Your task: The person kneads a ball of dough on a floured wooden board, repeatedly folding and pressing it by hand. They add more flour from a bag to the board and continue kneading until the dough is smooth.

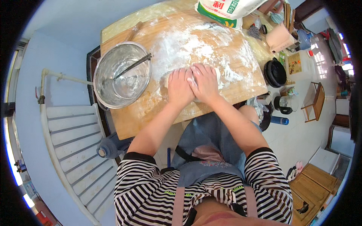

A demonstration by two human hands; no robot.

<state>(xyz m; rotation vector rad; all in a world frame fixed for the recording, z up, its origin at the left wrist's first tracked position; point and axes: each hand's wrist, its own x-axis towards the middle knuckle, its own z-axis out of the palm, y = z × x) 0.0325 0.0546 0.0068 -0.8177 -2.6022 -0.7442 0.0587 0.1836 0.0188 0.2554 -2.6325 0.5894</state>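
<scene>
Both hands press side by side on a lump of pale dough (217, 74) on a floured wooden board (169, 110). My left hand (181, 84) lies over the dough's left part, and my right hand (204, 80) over its right part; the two touch at the thumbs. Most of the dough is hidden under them, showing only at either side. White flour (195, 46) is spread over the board beyond my hands. To the left stands a metal bowl (121, 84) with dark chopsticks (133, 66) resting across its inside and rim.
A rolling pin (133, 31) lies at the board's far left. A flour bag (220, 12) stands at the far edge. Right of the board are a pink pitcher (280, 38) and black pans (275, 73). A white radiator (76, 141) is on the left wall.
</scene>
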